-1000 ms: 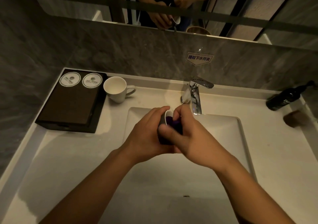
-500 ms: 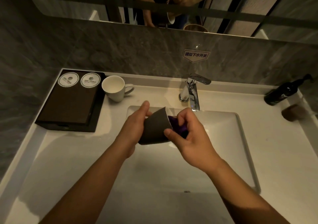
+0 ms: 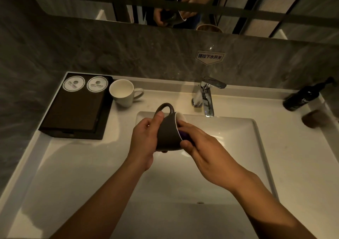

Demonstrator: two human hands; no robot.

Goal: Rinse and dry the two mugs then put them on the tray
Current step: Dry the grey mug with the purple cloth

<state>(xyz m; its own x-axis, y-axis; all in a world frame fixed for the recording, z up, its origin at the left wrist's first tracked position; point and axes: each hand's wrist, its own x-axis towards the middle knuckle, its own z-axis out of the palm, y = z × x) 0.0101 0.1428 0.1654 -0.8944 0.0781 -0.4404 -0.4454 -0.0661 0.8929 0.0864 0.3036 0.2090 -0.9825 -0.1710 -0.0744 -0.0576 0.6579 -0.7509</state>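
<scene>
Mug (image 3: pixel 167 134) lies tipped over the basin (image 3: pixel 229 138), mouth rightward: left hand (image 3: pixel 145 138) grips its body, right hand (image 3: pixel 200 147) pinches a purple cloth (image 3: pixel 185 135) in the mouth; tray (image 3: pixel 77 110) far left.

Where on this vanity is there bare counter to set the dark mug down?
Bare patches: the counter front-left, between the dark tray and the basin; and the right side, in front of the black pump bottle. Crowded: the back-left, where the white mug stands beside the tray, and around the faucet.
</scene>
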